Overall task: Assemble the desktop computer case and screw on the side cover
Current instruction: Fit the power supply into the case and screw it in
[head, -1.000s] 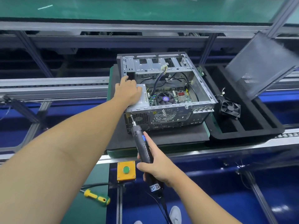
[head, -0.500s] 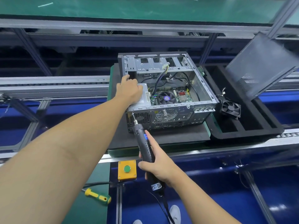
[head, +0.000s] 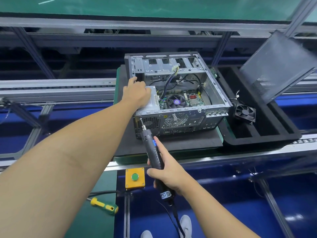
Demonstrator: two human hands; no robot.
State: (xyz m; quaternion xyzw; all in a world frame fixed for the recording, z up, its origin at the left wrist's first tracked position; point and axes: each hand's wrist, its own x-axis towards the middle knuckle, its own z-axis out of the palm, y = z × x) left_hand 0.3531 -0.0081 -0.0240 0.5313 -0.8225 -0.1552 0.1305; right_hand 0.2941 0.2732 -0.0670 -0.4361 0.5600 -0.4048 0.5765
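One open computer case (head: 178, 93) sits on one dark mat (head: 188, 141). Two screwdrivers are in view — one black electric screwdriver (head: 154, 152) and one yellow-and-green hand screwdriver (head: 104, 205). There is one loose fan (head: 245, 112), one black tray (head: 267, 134), one side cover (head: 277, 66) and one yellow button box (head: 135, 177) — plus two hands, left (head: 137, 93) and right (head: 169, 172).

No legible text; the electric screwdriver (head: 155, 152) label is blurred.
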